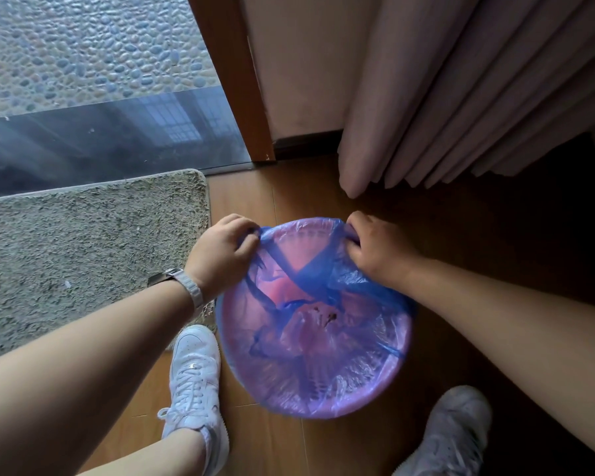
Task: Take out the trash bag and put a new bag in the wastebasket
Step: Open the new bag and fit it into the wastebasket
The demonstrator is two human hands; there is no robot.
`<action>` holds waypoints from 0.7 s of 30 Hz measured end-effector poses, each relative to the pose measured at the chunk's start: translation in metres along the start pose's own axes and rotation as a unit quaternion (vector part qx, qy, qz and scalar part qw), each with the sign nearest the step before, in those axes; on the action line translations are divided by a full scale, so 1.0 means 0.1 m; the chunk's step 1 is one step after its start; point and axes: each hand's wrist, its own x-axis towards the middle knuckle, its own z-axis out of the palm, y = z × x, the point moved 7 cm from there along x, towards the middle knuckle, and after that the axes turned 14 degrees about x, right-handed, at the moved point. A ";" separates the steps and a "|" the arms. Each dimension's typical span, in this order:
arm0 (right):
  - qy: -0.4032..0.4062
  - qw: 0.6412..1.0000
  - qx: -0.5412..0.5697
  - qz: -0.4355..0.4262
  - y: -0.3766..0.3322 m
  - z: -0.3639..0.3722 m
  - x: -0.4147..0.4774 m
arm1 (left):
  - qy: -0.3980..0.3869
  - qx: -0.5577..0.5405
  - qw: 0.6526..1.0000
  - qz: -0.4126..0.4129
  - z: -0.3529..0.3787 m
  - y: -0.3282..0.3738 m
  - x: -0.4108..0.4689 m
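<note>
- A shaggy grey-beige mat (83,255) lay on the wooden floor (323,194) at the left, its far edge against a glossy dark threshold (110,142), with pebbled paving beyond that.
- A silver wristwatch (189,286) sat on the left wrist, above the mat's right edge.
- The left hand (220,252) had its fingers (246,243) curled tight, pinching the blue trash bag (310,286) at the far-left part of the wastebasket rim.
- A white sneaker (194,376) stood on the floor just left of the wastebasket, its toe close to the mat's near corner.
- The round pink wastebasket (323,407) stood on the floor between the two feet, near the wall corner, and was seen from above.
- The bag lined the wastebasket: its thin film was folded over the near rim, while a bunched band of darker blue plastic was stretched between the two hands across the far side. A few dark specks showed on the plastic deep inside.
- The right hand (375,249) gripped the bag at the far-right rim, fingers (354,250) closed around a gathered fold.
- Pale pink curtains (461,97) hung beyond the wastebasket, their hems just above the floor.
- A second sneaker (461,431), in shadow, stood at the near right.
</note>
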 end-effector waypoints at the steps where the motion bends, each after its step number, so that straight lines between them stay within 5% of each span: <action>1: 0.003 1.000 -0.004 0.010 0.02 -0.01 0.00 | -0.011 0.003 1.000 0.014 0.03 0.02 -0.01; 3: 0.004 1.000 -0.006 0.028 0.05 -0.02 0.01 | -0.019 0.016 0.999 0.019 0.08 0.06 -0.01; 7: -0.007 0.998 0.017 0.055 0.07 0.01 0.00 | -0.068 -0.048 0.987 -0.139 0.20 -0.18 0.02; 10: -0.011 0.997 0.034 0.064 0.04 0.04 -0.02 | -0.107 -0.012 0.979 -0.175 0.22 -0.32 0.01; 13: -0.008 0.997 0.042 0.066 0.02 0.03 -0.02 | -0.056 0.073 0.987 -0.131 0.05 -0.27 0.05; 16: -0.001 0.998 0.032 0.056 0.00 0.00 -0.05 | 0.034 0.106 0.994 0.004 -0.13 0.06 0.11; 21: 0.011 0.999 0.018 0.034 -0.07 -0.03 -0.08 | -0.037 0.170 0.982 0.077 0.15 0.55 0.14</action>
